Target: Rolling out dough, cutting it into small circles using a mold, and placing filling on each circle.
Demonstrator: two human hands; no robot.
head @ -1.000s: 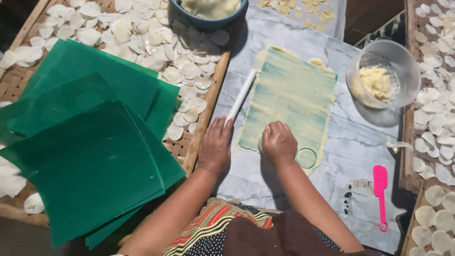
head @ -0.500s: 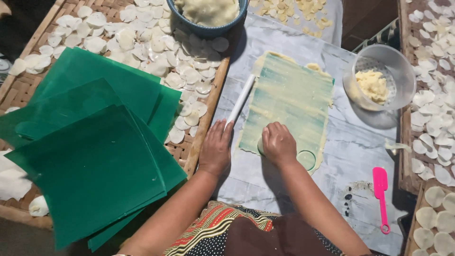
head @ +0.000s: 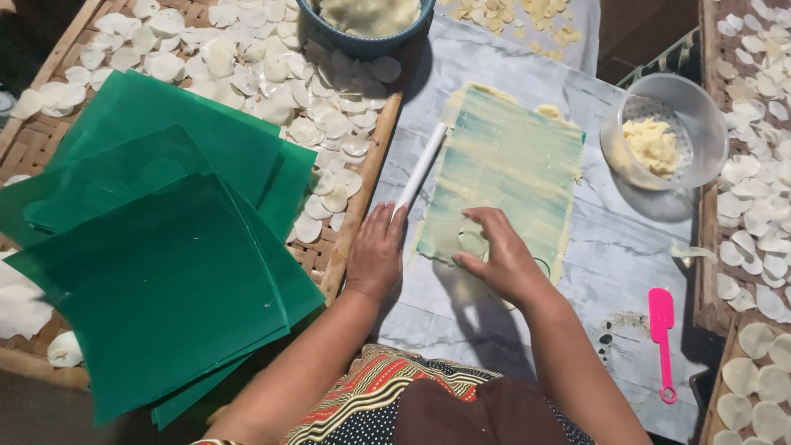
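A green plastic sheet (head: 515, 165) smeared with thin pale dough lies on the grey marbled mat (head: 626, 264). My right hand (head: 494, 255) rests on the sheet's near edge, fingers bent around a round cutter ring (head: 471, 241) pressed into the dough. My left hand (head: 377, 251) lies flat on the mat beside the sheet, fingertips touching the near end of a white rolling rod (head: 420, 167) that lies along the sheet's left side.
A stack of green plastic sheets (head: 156, 247) covers the woven tray (head: 350, 222) at left, among several white dough discs (head: 272, 74). A blue bowl of dough (head: 367, 21) stands at the top. A clear bowl (head: 671, 128) with dough and a pink spatula (head: 662, 338) lie right.
My right hand has shifted slightly left along the sheet's near edge and turned, now curled over the cutter ring. My left hand has stayed beside the rod.
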